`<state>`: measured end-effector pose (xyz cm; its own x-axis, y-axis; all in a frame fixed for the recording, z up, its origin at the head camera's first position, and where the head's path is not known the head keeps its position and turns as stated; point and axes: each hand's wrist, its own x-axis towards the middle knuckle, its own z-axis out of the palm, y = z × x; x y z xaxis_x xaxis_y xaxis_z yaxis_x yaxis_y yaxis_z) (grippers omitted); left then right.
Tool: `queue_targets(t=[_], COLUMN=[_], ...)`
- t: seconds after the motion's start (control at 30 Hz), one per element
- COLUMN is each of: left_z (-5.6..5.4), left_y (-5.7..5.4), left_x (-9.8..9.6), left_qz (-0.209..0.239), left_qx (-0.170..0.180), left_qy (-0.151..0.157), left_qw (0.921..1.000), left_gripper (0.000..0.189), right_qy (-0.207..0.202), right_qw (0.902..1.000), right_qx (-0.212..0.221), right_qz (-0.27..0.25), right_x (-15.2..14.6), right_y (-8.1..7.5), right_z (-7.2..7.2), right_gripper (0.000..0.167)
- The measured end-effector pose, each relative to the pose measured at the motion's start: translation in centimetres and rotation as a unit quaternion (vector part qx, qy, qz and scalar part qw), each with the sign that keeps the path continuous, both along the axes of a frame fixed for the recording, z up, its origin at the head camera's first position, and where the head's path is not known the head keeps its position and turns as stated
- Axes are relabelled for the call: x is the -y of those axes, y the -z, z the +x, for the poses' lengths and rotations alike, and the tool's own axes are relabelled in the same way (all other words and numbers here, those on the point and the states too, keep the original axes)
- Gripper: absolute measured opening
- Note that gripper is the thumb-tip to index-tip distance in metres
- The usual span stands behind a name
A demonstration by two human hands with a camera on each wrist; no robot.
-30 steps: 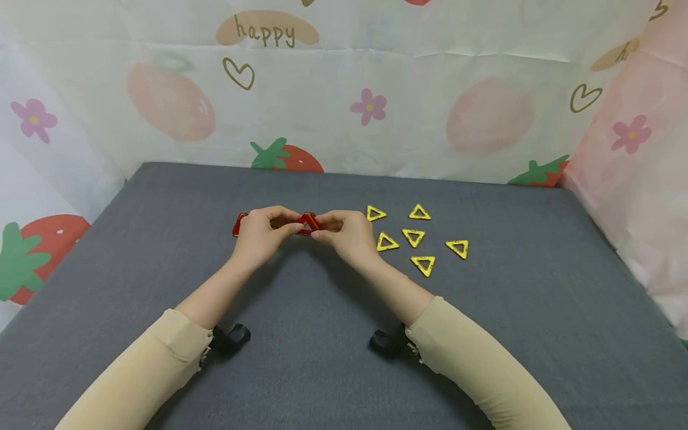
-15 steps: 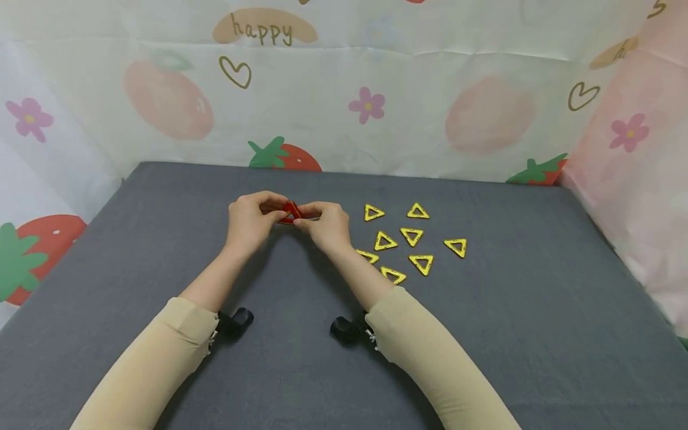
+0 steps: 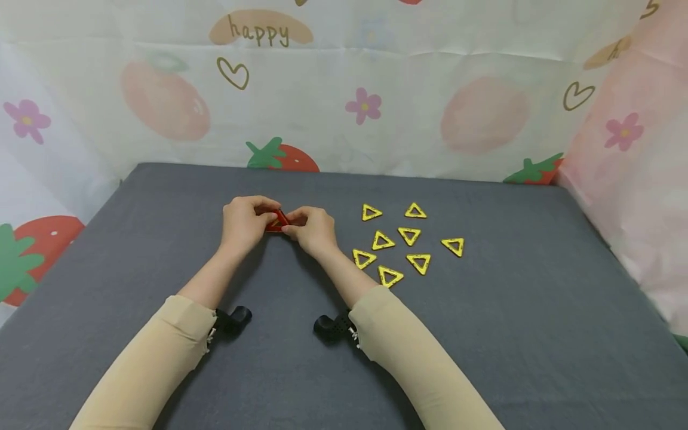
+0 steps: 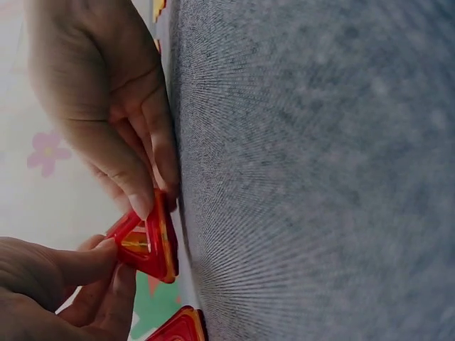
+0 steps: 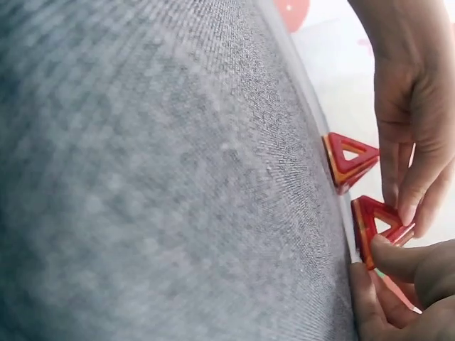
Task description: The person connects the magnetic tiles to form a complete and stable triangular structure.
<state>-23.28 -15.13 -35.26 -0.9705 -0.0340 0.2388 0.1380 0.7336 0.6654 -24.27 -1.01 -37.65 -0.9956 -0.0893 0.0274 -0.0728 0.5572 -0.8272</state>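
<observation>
My left hand (image 3: 242, 224) and right hand (image 3: 314, 232) meet at left of centre on the grey table. Between them they pinch a small pyramid of red triangular building tiles (image 4: 166, 245) with orange edges, low over the cloth. In the right wrist view, my right thumb presses one face of the pyramid (image 5: 365, 217) while my left fingertips grip its upper side. Beside it stands a second red tile pyramid (image 5: 348, 171), just left of the held one; in the head view my left hand hides it.
Several yellow triangular tiles (image 3: 419, 263) lie flat and scattered right of my right hand, some close to the right forearm. A black wrist camera (image 3: 329, 329) sticks out from each sleeve. A patterned cloth wall (image 3: 408, 137) rises behind the table.
Both hands have moved left with the red pyramid, and lowered it slightly over the last half second. The right forearm has swung left, uncovering more yellow tiles.
</observation>
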Motion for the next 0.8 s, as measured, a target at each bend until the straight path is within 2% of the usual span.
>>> queue_targets(t=[0.8], left_z=[0.00], left_y=[0.31], left_x=[-0.02], left_qz=[-0.014], left_qx=[0.011], left_qy=[0.009], left_qw=[0.9998], left_gripper=[0.018], right_qy=[-0.001], right_qw=[0.9998], right_qx=[-0.015], right_qz=[0.010], right_x=[-0.13], right_y=[0.16], right_z=[0.12], right_gripper=[0.018])
